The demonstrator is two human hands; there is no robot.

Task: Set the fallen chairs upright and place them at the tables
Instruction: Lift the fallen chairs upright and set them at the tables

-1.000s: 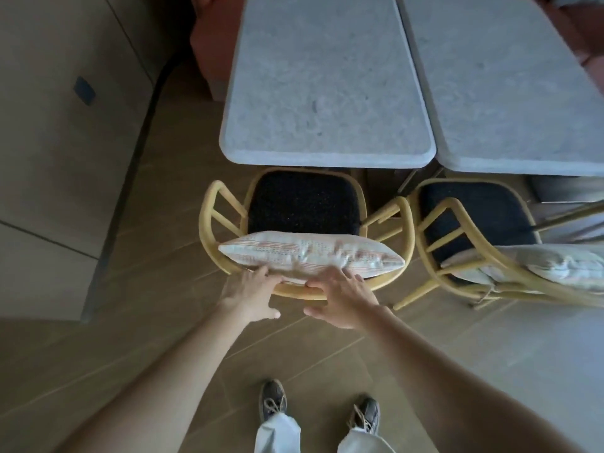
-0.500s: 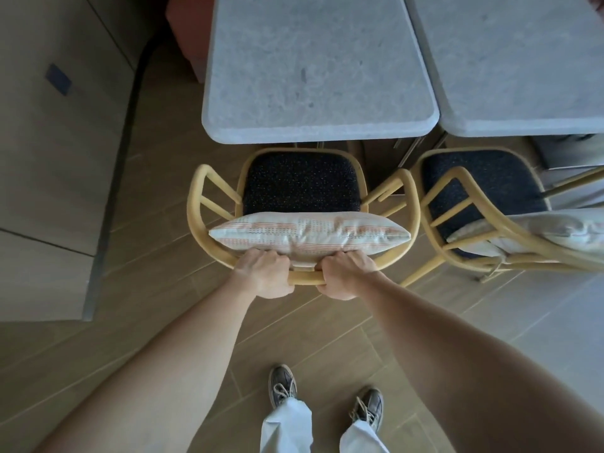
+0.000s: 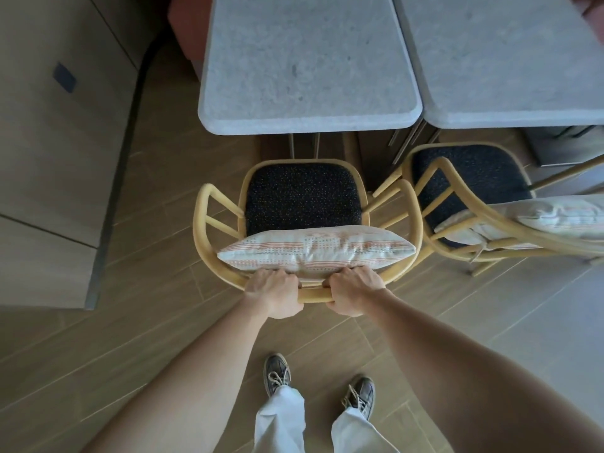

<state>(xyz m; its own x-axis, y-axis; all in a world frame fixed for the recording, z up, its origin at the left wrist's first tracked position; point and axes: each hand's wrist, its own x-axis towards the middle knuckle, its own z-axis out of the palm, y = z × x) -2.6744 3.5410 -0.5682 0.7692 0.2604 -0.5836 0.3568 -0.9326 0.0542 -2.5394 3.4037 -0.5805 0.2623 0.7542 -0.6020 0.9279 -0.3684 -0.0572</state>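
A yellow wooden chair (image 3: 200,220) with a dark speckled seat (image 3: 302,197) stands upright in front of the left grey stone table (image 3: 307,122). A striped cushion (image 3: 315,250) leans against its curved back rail. My left hand (image 3: 273,294) and my right hand (image 3: 354,291) both grip that back rail, close together at its middle. The seat's front edge sits a little short of the table edge, with floor showing between them. A second, similar chair (image 3: 457,188) with its own cushion (image 3: 555,217) stands to the right, at the right grey table (image 3: 510,119).
A wooden cabinet (image 3: 49,158) fills the left side, with a narrow strip of plank floor between it and the chair. A red upholstered seat (image 3: 188,31) stands beyond the left table. My feet (image 3: 277,374) are on the floor behind the chair.
My hands went from open on the cushion and rail to clenched on the back rail. The chair has moved back from the table, so its seat is no longer tucked under the edge.
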